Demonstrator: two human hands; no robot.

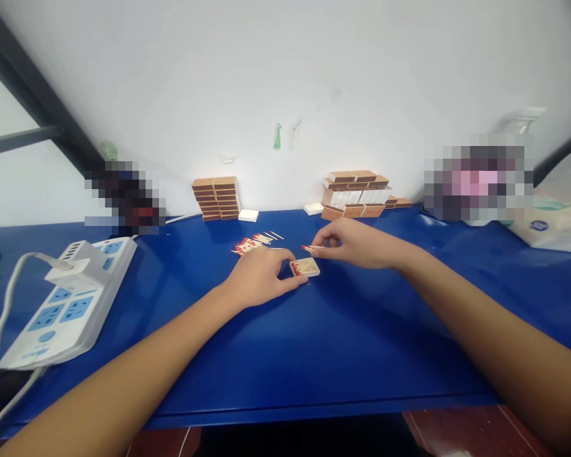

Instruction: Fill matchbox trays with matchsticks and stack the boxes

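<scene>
A small white matchbox tray lies on the blue table with several red-tipped matches inside it. My left hand grips the tray from its left side, thumb along the near edge and fingers at the far edge. Just above the tray's far right corner, my right hand is closed in a pinch on matches, their red heads pointing left; how many is unclear. Beyond my left hand lies a loose pile of matches, partly hidden by that hand.
Stacked matchboxes stand against the wall, with another stack to the right. White trays lie beside them. A power strip with a plugged-in cable occupies the left; a tissue pack sits at right.
</scene>
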